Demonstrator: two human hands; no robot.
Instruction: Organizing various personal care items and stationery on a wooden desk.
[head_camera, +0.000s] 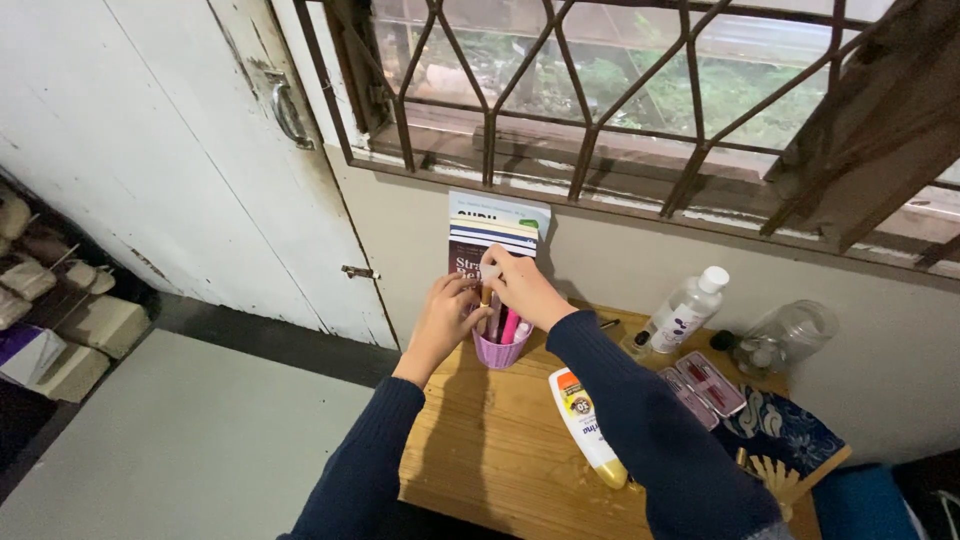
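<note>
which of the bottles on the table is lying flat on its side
The white tube-shaped bottle with the orange end and yellow cap, lying on the wooden table by the right sleeve. The clear bottle with the white cap stands near the wall, leaning slightly.

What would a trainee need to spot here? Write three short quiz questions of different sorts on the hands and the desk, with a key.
1. True or false: the pink cup lies tipped over on the wooden table.
2. Multiple choice: what lies flat on the table nearest the right forearm? A) a white tube with a yellow cap B) a glass jar C) a folding fan
3. Fill in: the clear bottle by the wall has a ____ cap.

Key:
1. False. It stands upright, pens in it, with the left hand beside it and the right hand above it.
2. A
3. White
</note>
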